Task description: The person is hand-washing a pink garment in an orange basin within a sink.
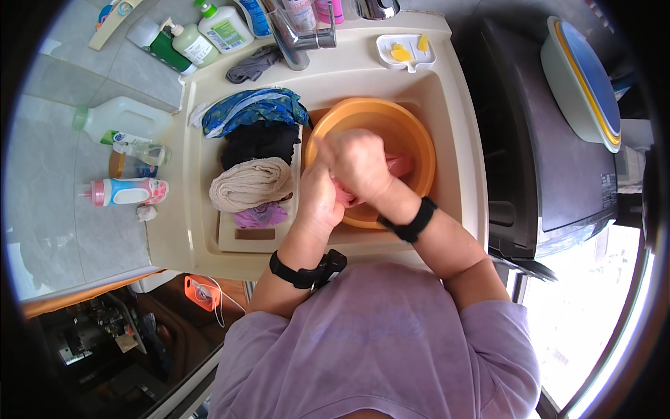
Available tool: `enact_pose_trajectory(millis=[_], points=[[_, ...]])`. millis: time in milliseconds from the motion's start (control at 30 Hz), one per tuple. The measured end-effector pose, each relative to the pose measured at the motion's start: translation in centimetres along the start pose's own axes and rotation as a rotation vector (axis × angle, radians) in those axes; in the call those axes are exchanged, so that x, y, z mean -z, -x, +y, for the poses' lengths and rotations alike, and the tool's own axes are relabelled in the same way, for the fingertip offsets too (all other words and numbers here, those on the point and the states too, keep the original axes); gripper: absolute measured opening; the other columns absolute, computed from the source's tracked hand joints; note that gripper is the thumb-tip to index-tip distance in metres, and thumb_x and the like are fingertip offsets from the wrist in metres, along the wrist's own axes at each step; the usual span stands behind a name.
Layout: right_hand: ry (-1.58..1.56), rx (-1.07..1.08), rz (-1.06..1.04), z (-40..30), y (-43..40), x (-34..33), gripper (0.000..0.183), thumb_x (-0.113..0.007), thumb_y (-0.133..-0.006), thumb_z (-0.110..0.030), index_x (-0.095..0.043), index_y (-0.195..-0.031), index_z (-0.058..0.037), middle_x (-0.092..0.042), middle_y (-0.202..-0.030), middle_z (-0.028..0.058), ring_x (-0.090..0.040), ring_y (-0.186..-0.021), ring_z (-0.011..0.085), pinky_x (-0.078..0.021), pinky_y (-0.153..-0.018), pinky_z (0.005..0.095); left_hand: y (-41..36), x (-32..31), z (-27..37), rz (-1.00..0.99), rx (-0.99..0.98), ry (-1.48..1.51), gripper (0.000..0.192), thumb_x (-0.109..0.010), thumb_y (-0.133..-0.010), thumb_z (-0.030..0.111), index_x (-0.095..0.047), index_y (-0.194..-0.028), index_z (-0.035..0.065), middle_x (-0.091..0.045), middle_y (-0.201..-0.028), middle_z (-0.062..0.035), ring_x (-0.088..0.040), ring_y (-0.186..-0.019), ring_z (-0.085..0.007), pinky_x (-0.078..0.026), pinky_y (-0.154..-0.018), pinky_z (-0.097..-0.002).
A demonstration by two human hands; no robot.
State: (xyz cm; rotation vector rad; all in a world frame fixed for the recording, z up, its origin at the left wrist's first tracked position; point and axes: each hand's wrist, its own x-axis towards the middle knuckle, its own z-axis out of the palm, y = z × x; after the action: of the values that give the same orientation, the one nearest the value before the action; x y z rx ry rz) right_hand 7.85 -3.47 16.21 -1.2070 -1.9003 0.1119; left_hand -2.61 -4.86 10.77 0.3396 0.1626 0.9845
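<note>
Over an orange plastic basin (428, 157) in the sink, both hands are together on a wet pink cloth (400, 165). My left hand (318, 199) grips part of the cloth at the basin's left side. My right hand (360, 163), slightly blurred, is closed against it, with the cloth showing beneath and beside it. Part of the cloth hangs within the basin. To the left, a blue patterned cloth (251, 111), a black cloth (259, 144), a folded beige towel (252, 183) and a purple cloth (260, 214) lie on a cream washboard (282, 230).
The chrome faucet (298, 44) rises behind the basin. A white soap dish (405, 62) with yellow soap pieces stands on the rear rim, and a grey cloth (254, 64) lies left of the faucet. Several bottles line the back and left. Stacked basins (576, 84) rest on a dark appliance (565, 173) at right.
</note>
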Motion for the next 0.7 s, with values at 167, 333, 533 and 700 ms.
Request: enact_pose_trajectory(millis=[167, 333, 533, 700], points=[[-0.069, 0.173, 0.038, -1.6, 0.1, 0.2, 0.027, -0.058, -0.073, -0.023, -0.047, -0.053, -0.0092, -0.049, -0.048, 0.0082, -0.051, -0.045, 0.0242, -0.0415, -0.044, 0.0335, 0.0, -2.2, -0.5, 0.081, -0.153, -0.159, 0.033, -0.040, -0.087, 0.041, -0.048, -0.096, 0.0103, -0.052, -0.091, -0.0022, -0.053, -0.089, -0.0130, -0.045, -0.076, -0.0281], [-0.026, 0.006, -0.013, -0.9, 0.0, -0.2, 0.026, -0.057, -0.074, -0.021, -0.048, -0.053, -0.0102, -0.049, -0.048, 0.0079, -0.052, -0.046, 0.0239, -0.0417, -0.044, 0.0331, -0.3, -2.4, -0.3, 0.083, -0.093, -0.163, 0.034, -0.036, -0.088, 0.041, -0.046, -0.094, 0.0101, -0.052, -0.088, -0.0020, -0.053, -0.085, -0.0127, -0.043, -0.076, -0.0282], [0.015, 0.024, 0.032, -0.5, -0.2, -0.2, 0.025, -0.058, -0.071, -0.019, -0.047, -0.051, -0.0099, -0.049, -0.048, 0.0073, -0.051, -0.044, 0.0231, -0.0418, -0.044, 0.0327, -0.8, -6.4, -1.0, 0.736, -0.135, -0.356, 0.033, -0.030, -0.091, 0.036, -0.047, -0.087, 0.0076, -0.053, -0.088, -0.0049, -0.054, -0.081, -0.0146, -0.046, -0.071, -0.0304], [0.027, -0.105, -0.090, 0.5, -0.2, 0.1, 0.029, -0.053, -0.077, -0.020, -0.047, -0.051, -0.0084, -0.052, -0.050, 0.0077, -0.053, -0.047, 0.0248, -0.0422, -0.045, 0.0331, -0.5, -4.9, -0.3, 0.660, -0.092, -0.351, 0.029, -0.040, -0.089, 0.034, -0.048, -0.079, 0.0078, -0.052, -0.079, -0.0027, -0.053, -0.076, -0.0116, -0.045, -0.066, -0.0257]])
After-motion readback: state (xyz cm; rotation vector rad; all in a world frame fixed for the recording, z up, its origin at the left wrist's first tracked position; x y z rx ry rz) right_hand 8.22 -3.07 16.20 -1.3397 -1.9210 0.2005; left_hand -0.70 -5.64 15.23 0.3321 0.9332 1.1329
